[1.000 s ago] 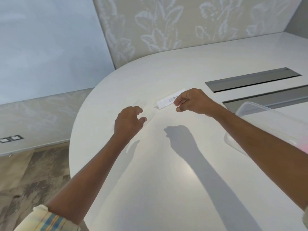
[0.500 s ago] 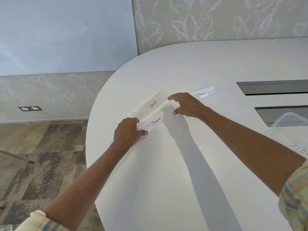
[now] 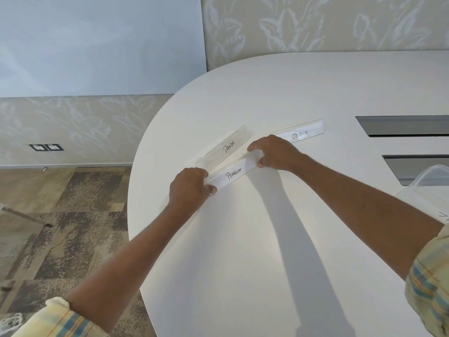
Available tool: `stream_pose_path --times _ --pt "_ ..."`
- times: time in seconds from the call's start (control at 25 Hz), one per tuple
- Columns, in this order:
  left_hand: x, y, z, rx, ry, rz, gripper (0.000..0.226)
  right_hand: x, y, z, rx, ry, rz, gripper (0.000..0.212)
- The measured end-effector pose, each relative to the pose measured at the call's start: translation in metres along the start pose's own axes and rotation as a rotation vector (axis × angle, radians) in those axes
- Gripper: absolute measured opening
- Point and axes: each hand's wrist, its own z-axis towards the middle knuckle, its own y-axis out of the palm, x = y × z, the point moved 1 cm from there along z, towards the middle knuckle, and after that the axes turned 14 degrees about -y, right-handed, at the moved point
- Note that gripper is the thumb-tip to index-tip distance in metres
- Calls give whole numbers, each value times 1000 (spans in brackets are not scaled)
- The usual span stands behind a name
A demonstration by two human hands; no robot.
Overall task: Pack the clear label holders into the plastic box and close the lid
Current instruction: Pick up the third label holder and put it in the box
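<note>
Three clear label holders lie on the white table point(image 3: 243, 239). The one marked PENGUIN point(image 3: 234, 172) is gripped at both ends: my left hand point(image 3: 188, 186) holds its near-left end and my right hand point(image 3: 274, 152) pinches its far-right end. Just behind it lies the holder marked PANDA point(image 3: 224, 147), untouched. The holder marked OSTRICH point(image 3: 303, 132) lies past my right hand. The clear plastic box point(image 3: 427, 188) shows at the right edge, open, with a label partly visible inside.
Two dark rectangular cable slots point(image 3: 403, 126) are set into the table at the right. The rounded table edge runs just left of my left hand, with patterned carpet point(image 3: 60, 227) below. Wall sockets point(image 3: 46, 147) sit low on the wall.
The view swung left, bringing the PANDA and PENGUIN holders into sight. My right hand let go of the OSTRICH holder, and both hands closed on the ends of the PENGUIN holder.
</note>
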Motion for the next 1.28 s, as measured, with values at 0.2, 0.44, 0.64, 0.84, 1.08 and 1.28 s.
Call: stream_pose_path --times 0.2,0.44,0.64,0.84,1.08,1.28 --pt "5 -4 -2 14 44 20 30 2 -5 -16 4 5 -42 56" --pt "24 -14 -1 50 112 24 18 12 -18 -50 49 24 -20 56" --pt "55 -28 -2 56 211 6 26 27 -39 -94 147 75 47 53" --pt "102 -43 -7 36 350 -12 27 42 -62 -153 262 155 75 55" --pt "174 -48 -20 16 493 -21 38 57 -94 -231 347 300 96 43" --pt "238 -45 -41 -4 623 -13 41 69 -110 -294 428 418 51 37"
